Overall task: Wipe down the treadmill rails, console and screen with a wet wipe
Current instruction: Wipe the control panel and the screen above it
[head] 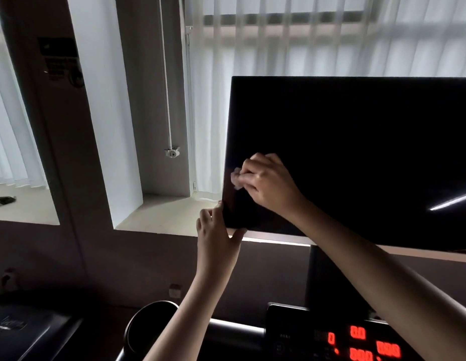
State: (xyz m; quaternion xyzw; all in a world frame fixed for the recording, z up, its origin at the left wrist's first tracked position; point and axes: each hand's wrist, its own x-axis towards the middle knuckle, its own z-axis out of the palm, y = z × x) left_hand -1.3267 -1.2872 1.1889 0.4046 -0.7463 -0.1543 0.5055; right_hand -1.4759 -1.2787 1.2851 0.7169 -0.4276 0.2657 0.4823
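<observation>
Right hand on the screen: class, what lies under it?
Under the right hand, a crumpled wet wipe pokes out at the fingertips against the screen; the rest is covered.

Nearly all the light is daylight through the white curtains (330, 43) across the top of the frame, and they're blown out and soft. Everything lower down is backlit and dim, and the lower left is almost black. The screen (356, 152) is a flat black slab with one bright glare streak (450, 203) at its lower right. The red console digits (364, 345) at the bottom bloom and smear. The wet wipe (235, 179) is blurry. Wide-angle bend leans the wall edges on the left.
</observation>
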